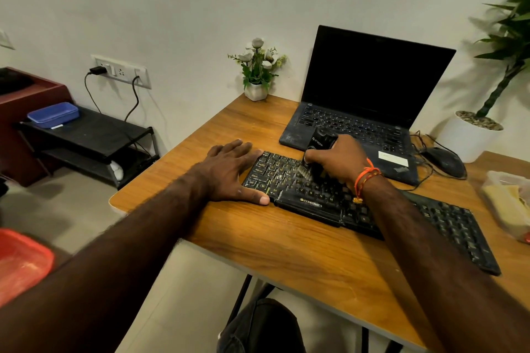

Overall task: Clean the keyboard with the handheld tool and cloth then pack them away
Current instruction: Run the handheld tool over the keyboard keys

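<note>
A black keyboard (441, 221) lies slantwise on the wooden desk (286, 241). My right hand (335, 160) grips a black handheld cleaning tool (321, 139) upright over the keyboard's left half, its brush tip (304, 172) down on the keys. My left hand (232, 172) lies flat with straight fingers against the keyboard's left end, thumb along the front corner. A yellowish cloth (504, 195) sits in a clear container (493, 178) at the desk's right edge.
An open black laptop (370, 86) stands behind the keyboard, with a black mouse (444, 162) and cables to its right. A small flower pot (258, 71) sits at the far desk corner. A large potted plant (470, 135), black shelf (94, 135) with blue box and red tray (20, 264) surround the desk.
</note>
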